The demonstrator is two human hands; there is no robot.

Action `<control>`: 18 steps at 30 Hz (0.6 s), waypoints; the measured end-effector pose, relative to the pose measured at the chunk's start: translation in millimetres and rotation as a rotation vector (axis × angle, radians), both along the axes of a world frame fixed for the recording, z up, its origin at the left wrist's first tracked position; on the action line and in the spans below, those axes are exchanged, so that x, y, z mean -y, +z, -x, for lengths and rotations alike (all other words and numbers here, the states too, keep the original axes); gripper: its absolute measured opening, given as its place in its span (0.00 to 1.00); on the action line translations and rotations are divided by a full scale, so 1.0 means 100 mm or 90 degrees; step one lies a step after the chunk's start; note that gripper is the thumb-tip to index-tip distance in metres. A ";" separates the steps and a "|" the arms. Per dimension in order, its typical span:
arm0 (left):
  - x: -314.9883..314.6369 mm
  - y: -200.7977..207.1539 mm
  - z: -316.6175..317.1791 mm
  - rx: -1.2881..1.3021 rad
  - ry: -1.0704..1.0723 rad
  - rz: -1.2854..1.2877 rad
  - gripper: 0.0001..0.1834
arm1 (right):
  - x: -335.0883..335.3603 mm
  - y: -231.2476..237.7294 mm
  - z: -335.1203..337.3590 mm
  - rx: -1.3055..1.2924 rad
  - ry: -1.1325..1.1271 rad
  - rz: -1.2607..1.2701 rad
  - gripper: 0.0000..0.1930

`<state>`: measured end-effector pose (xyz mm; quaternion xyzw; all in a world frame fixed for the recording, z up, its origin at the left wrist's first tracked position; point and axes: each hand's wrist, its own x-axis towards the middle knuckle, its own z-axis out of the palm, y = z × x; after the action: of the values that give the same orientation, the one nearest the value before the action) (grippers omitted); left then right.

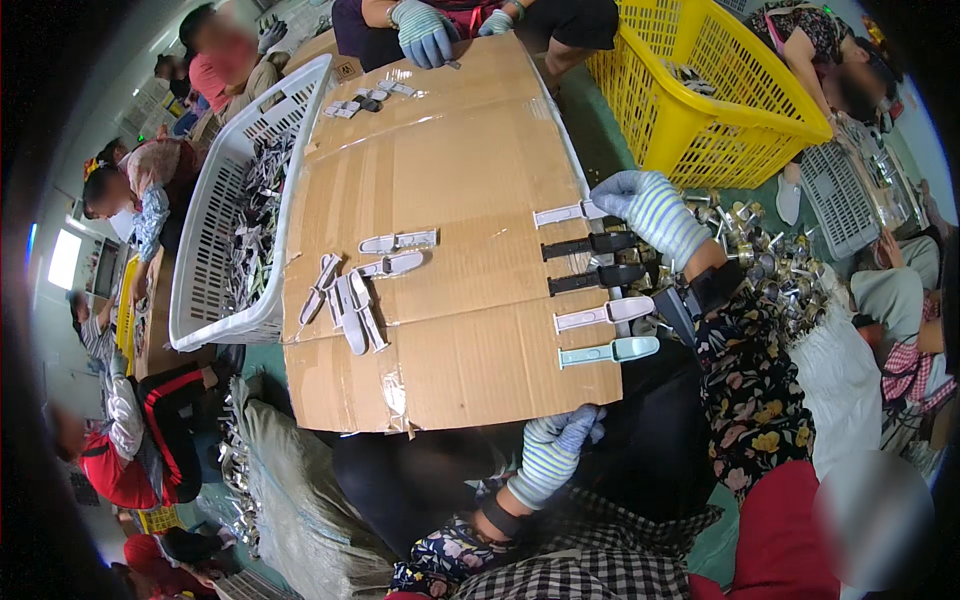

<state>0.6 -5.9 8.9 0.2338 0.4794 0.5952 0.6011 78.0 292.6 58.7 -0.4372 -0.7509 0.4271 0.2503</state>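
Observation:
My right hand (650, 208), in a striped glove, bends over the board's right edge. Its fingertips close on the outer end of a white plastic handle-shaped piece (565, 214). Below that piece lie two black pieces (585, 246), a pale pink one (603, 315) and a mint-green one (610, 352), side by side with their ends past the edge. My left hand (555, 455), gloved alike, is closed just below the board's near edge; anything in its fingers is hidden. More pale pieces (350, 305) lie loosely grouped on the left of the cardboard (480, 180), some overlapping.
A white basket (190, 290) full of similar pieces stands left. At the far right is a yellow crate (720, 130). Metal parts (765, 250) are heaped beside my right arm. Across the board, a co-worker's gloved hand (425, 35) rests near a small row of pieces (370, 98).

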 end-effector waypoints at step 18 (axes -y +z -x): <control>0.00 0.06 -0.05 0.000 0.033 -0.026 0.10 | 0.08 0.36 0.00 0.247 0.114 -0.207 0.13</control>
<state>5.3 -6.1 14.6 0.2335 0.4733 0.6199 0.5807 77.8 284.5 94.9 -0.3966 -0.8793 0.2297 0.1301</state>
